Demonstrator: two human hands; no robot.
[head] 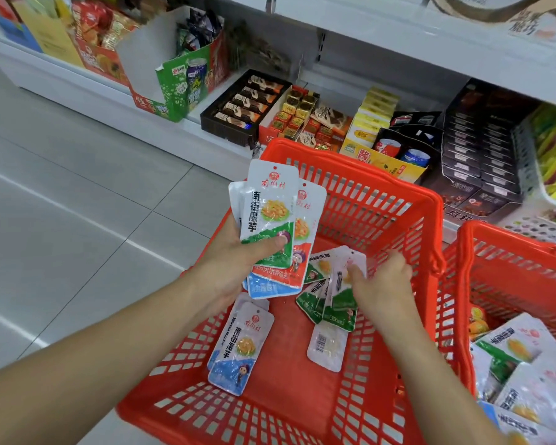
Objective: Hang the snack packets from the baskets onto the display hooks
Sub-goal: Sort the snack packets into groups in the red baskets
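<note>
Left hand [235, 252] clamps fanned packet stack [272, 226] above red basket [366, 200] | right hand [382, 281] pinching green packets [331, 300] inside basket | risk: loose fan may slip, thumb-only hold.

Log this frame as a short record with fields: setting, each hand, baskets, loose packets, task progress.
setting: shop aisle, stocked shelf behind
left hand: left hand holds a fanned stack of packets above the basket
right hand: right hand down in the basket, fingers on a cluster of green packets
baskets: near red basket, almost emptied; second red basket at right, holding many packets
loose packets: blue packet; one face-down packet
task progress: collecting; no display hooks in view
</note>
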